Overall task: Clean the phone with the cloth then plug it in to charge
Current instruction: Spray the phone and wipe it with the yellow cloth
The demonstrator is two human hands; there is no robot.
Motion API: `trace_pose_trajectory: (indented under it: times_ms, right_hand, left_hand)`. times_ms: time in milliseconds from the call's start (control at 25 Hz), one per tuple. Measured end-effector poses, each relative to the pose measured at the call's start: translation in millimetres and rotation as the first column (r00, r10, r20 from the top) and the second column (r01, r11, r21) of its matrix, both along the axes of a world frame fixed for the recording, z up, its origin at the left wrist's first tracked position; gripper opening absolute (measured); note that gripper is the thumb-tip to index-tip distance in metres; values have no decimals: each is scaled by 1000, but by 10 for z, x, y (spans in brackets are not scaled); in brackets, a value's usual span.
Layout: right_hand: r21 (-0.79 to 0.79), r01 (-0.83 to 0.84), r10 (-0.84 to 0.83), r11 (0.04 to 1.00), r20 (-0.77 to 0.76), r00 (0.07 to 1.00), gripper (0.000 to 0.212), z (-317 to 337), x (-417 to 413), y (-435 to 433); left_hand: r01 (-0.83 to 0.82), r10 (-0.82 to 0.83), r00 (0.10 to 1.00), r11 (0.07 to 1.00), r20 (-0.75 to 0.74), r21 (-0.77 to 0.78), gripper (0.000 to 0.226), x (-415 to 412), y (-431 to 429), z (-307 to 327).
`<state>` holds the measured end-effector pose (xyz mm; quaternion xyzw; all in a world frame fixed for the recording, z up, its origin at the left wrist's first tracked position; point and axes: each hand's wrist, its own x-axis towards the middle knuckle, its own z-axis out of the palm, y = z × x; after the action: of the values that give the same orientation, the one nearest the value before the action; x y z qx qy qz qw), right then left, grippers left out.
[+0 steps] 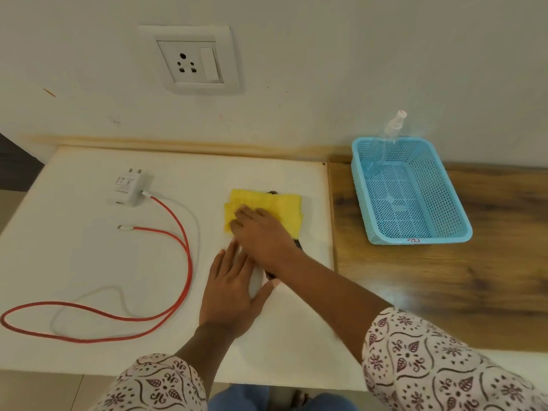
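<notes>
A yellow cloth (281, 206) lies over a dark phone (297, 244) on the white board (148, 262). Only slivers of the phone show beside my wrists. My right hand (261, 232) presses flat on the cloth. My left hand (229, 292) rests flat at the phone's near end, thumb spread along its edge. To the left lies a white charger adapter (130, 188) with a red cable (181, 247) looped on the board; its free plug end (124, 227) lies loose. A wall socket (188, 64) with a switch is above.
A blue plastic basket (439, 232) stands on the wooden surface (489, 277) to the right, with a clear spray bottle (385, 140) leaning in its far corner. The wall runs along the back edge.
</notes>
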<state>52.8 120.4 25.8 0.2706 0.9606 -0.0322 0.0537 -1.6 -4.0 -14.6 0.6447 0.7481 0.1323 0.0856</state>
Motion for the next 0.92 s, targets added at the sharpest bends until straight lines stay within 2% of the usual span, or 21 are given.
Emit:
trace_pose_trajectory:
  times_ms: [160, 240, 320, 400, 480, 640, 720, 840, 920]
  right_hand:
    - [-64, -15, 14, 998, -20, 1000, 42, 47, 363, 298]
    - [-126, 108, -116, 986, -59, 991, 47, 30, 399, 329]
    - [-165, 314, -333, 935, -103, 937, 52, 6, 391, 301]
    - [-134, 433, -447, 892, -106, 888, 50, -12, 348, 180]
    - [-92, 412, -418, 907, -67, 906, 46, -39, 302, -41]
    - [-103, 169, -168, 980, 21, 986, 54, -12, 518, -272]
    - [-143, 109, -108, 984, 15, 994, 56, 51, 720, -153]
    - [-159, 274, -278, 949, -3, 961, 57, 79, 850, -167]
    - [-172, 351, -349, 920, 42, 936, 58, 53, 748, -435]
  left_hand:
    - [-25, 25, 1000, 1000, -12, 0, 72, 11, -5, -37]
    - [-28, 28, 999, 1000, -19, -12, 71, 10, -5, -47]
    - [-36, 36, 999, 999, -23, -17, 72, 7, -2, -61]
    - [-32, 32, 999, 999, -16, -13, 72, -4, -2, -73]
    - [-8, 8, 1000, 1000, -8, -5, 72, -11, -5, -73]
    - [10, -10, 1000, 1000, 7, 12, 68, 1, 3, -49]
    - [-2, 2, 1000, 1000, 5, 10, 68, 9, -2, -37]
    - [-9, 9, 1000, 1000, -1, -3, 72, 4, -11, -36]
    - [5, -4, 1000, 1000, 16, -6, 72, -5, -6, -39]
